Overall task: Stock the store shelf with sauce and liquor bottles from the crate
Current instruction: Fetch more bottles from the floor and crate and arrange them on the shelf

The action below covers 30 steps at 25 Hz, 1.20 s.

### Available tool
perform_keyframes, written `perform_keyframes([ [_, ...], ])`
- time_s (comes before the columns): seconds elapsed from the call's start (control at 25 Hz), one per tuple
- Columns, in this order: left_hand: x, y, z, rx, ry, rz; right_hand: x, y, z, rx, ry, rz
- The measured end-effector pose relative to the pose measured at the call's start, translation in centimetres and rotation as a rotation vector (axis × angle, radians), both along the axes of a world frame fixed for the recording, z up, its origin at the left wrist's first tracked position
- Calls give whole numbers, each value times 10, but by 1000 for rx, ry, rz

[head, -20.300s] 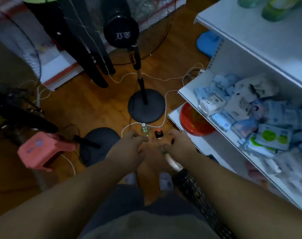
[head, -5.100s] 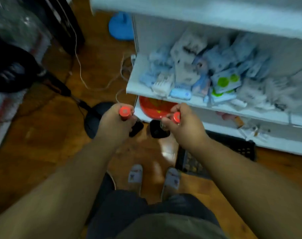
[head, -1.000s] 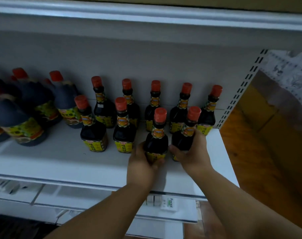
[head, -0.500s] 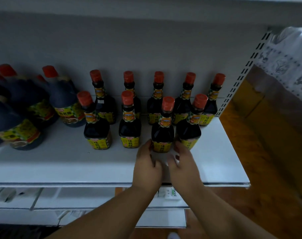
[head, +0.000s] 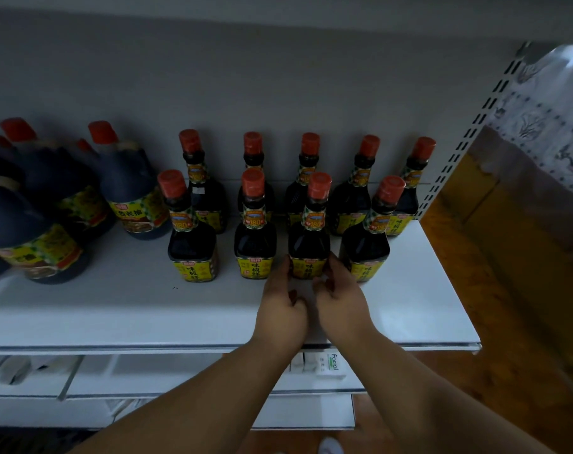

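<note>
grip: both hands at the base of one sauce bottle (head: 309, 237), third from left in the front row. Left hand (head: 282, 311) has fingertips on the bottle's lower left edge; right hand (head: 340, 301) has fingertips on its lower right edge. Fingers loosely curled, touching the label zone, not wrapped around. Can't tell whether they're squeezing or just resting.
bottle: upright on the white shelf (head: 114, 309), red cap, dark contents, yellow label. Stands at 12 o'clock from the hands.
front row: four small bottles, side by side with small gaps. Neighbour at 9 o'clock (head: 255, 231); neighbour at 3 o'clock (head: 367, 237) leans slightly right in this wide-angle view.
back row: five more of the same bottles (head: 306, 178) against the back panel, at 12 o'clock behind the front row.
big bottles: cluster of larger dark bottles (head: 131, 191) with red caps at 9–10 o'clock, far left of shelf, partly blurred.
shelf edge: front lip runs under both wrists; forearms cross it from 6 o'clock.
lower shelf: white packs below, one reading "Facial" (head: 331, 365) at 6 o'clock under the right wrist.
right side: slotted upright (head: 475, 126) at 2 o'clock, wooden floor (head: 507, 290) beyond at 3 o'clock.
</note>
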<state>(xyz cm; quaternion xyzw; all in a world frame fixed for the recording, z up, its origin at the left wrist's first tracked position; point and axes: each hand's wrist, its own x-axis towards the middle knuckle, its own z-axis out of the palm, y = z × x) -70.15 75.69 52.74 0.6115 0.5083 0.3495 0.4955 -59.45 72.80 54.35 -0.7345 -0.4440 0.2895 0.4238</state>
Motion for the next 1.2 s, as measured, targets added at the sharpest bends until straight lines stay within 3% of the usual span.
perform_keyframes([
  [1.04,-9,1,9,-4,3,-39,7,-9,31,-46,-61,99],
  [1.2,3,-26,13,-20,60,62,23,-33,33,-69,-128,-3],
])
